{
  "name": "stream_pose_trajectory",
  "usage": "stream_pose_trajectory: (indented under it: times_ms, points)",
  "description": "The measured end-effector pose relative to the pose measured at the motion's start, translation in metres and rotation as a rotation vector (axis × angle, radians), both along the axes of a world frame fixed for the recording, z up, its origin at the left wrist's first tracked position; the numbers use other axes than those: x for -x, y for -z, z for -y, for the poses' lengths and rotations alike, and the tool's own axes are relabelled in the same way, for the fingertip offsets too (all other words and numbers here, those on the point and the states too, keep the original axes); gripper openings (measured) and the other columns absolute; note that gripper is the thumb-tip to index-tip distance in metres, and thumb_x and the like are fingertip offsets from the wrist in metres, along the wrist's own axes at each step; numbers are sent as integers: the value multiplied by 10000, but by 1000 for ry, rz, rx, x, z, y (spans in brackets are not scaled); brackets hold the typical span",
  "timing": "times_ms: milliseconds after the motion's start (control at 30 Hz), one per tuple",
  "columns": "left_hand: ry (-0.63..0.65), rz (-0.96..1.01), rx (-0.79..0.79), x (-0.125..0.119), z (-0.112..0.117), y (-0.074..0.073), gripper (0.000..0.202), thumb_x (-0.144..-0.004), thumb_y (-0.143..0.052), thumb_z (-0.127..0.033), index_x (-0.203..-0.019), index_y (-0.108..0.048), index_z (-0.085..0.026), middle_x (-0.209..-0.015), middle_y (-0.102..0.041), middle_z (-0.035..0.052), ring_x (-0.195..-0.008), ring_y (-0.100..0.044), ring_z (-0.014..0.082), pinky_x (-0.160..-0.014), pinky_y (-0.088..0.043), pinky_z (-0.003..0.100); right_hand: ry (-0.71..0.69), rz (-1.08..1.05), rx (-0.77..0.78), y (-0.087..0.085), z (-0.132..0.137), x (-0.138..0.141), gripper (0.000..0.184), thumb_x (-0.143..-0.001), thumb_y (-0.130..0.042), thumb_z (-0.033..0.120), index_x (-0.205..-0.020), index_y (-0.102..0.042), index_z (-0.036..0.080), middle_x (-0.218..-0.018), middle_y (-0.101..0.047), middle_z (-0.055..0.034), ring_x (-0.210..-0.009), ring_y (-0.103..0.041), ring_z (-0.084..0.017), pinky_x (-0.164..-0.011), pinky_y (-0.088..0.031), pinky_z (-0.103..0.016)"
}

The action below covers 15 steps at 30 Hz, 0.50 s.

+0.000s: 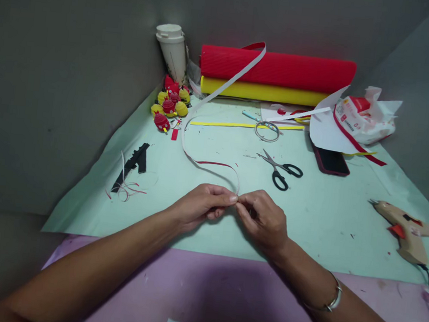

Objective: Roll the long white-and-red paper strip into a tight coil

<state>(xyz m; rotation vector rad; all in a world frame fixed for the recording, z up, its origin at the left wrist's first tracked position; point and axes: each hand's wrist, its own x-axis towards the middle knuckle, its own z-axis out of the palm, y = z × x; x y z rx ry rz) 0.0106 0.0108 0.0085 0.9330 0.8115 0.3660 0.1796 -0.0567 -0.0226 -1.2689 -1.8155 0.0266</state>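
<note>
Both hands meet over the front middle of the pale green sheet (306, 230). A long narrow paper strip (225, 88), white on one face and red on the other, curls back from my fingertips up to the red roll. My left hand (206, 206) pinches its near end between thumb and forefinger. At the same spot my right hand (264, 219) is closed, thumb and fingertips pressed together on the strip's tip. The very end of the strip is hidden by the fingers. Black-handled scissors (280, 170) lie open beyond my right hand.
Behind are a red corrugated roll (276, 68), a yellow roll (259, 90) and a white cup (171, 53). Small red and yellow paper pieces (169, 107) cluster at left, near black scraps (134, 166). Right: a phone (331, 162), tissue pack (366, 117) and corded glue gun (401, 227).
</note>
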Motion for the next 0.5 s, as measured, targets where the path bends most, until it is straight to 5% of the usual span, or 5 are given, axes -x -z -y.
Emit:
stream_pose_trajectory:
  times_ms: [500]
  points:
    - [80, -84, -129, 6, -9, -2, 234, -713, -764, -345, -789, -682, -140, -590, -496, -43, -530, -384, 56, -510, -282, 204, -81, 31, 64, -2, -1, -2, 67, -906, -538, 163, -901, -590, 205, -757, -639, -15, -708, -593, -133, -584, -447, -245]
